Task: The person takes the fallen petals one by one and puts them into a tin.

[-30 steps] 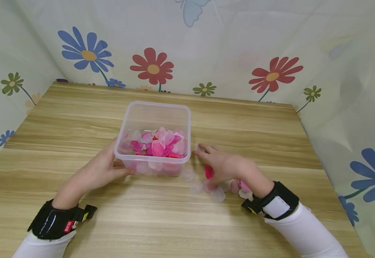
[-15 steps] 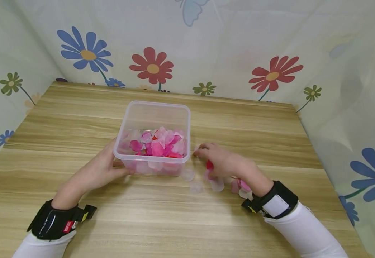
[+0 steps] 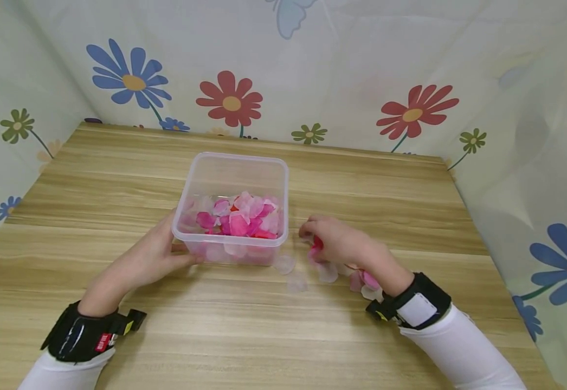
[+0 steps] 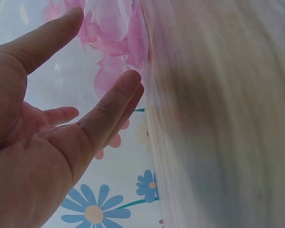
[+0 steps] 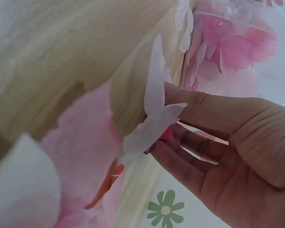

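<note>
A square clear plastic box [image 3: 237,240], uncovered at the top, stands on the table with pink, white and red artificial petals [image 3: 239,222] inside. My left hand [image 3: 149,254] rests against its near left corner; in the left wrist view the fingers [image 4: 107,111] are fairly straight beside the clear wall. Right of the box, low over the table, my right hand [image 3: 339,241] gathers loose petals. The right wrist view has thumb and fingers pinching a few petals [image 5: 154,118], white and red ones among them. Its palm hides part of them in the head view.
Two pale petals [image 3: 285,264] lie on the wooden table [image 3: 244,336] between the box and my right hand. More pink and white petals [image 3: 363,281] lie under the right wrist. A flower-printed cloth [image 3: 342,70] borders the table at the back and sides.
My right fingers have drawn in and closed on the petals beside the box, pulling a few nearer the palm. The left hand and the box stay put.
</note>
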Demonstrator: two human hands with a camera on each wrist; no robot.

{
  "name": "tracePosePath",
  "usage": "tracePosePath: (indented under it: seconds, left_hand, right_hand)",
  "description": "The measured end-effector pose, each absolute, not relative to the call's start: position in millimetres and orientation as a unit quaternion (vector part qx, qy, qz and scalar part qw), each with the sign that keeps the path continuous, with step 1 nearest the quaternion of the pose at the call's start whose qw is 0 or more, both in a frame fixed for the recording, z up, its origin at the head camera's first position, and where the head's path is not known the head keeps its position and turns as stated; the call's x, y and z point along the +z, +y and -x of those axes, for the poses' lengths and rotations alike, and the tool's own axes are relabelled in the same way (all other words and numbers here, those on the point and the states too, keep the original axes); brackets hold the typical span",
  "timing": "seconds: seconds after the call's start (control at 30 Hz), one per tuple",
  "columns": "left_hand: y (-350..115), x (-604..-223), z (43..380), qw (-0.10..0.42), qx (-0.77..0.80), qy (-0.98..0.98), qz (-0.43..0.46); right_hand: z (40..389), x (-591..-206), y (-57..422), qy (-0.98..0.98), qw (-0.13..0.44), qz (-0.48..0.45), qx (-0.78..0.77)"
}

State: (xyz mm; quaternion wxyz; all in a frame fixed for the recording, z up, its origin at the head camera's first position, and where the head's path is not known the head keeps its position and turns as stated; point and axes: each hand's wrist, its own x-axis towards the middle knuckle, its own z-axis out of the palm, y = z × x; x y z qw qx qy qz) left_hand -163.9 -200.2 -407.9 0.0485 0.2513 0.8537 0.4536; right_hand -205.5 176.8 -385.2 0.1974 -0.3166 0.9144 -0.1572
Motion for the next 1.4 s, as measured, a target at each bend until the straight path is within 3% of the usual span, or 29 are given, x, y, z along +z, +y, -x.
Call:
tracePosePath:
  seconds: [0.57,1.4]
  left_hand:
    - [-200.5,-407.8,163.3,0.055,0.456,0.853,-0.249]
    - [-200.9,-408.7,163.4,0.062,0.460,0.850,-0.249]
  right_hand:
    - [213.1,-387.5,181.6,0.912,0.187,0.320,-0.176]
    - [216.5,-381.5,192.7,0.915,0.120,0.326,-0.205]
